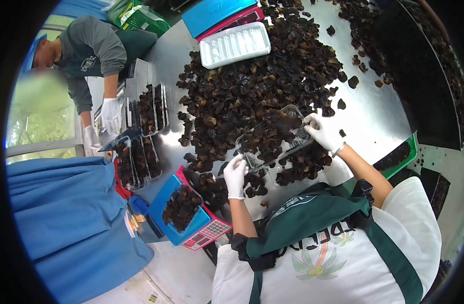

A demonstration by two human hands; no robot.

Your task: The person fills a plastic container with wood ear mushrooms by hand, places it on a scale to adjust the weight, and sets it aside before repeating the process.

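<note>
A clear plastic tray [277,161] is held level over the near edge of a large heap of dark, dried, curled pieces [242,96] on the metal table [384,109]. My left hand [235,176], in a white glove, grips the tray's left end. At its right end, my gloved right hand [323,133] has its fingers closed on the rim. Dark pieces show through and around the clear plastic; how many lie inside cannot be made out. Left of my left hand, a blue-topped pink scale [206,230] carries more dark pieces [182,207].
Stacked clear trays [235,45] rest by another scale [217,17] at the back. Filled clear boxes [153,109] stand at the left, where a co-worker [98,48] in white gloves leans over. A black bin [419,66] and green crate [401,159] are at the right.
</note>
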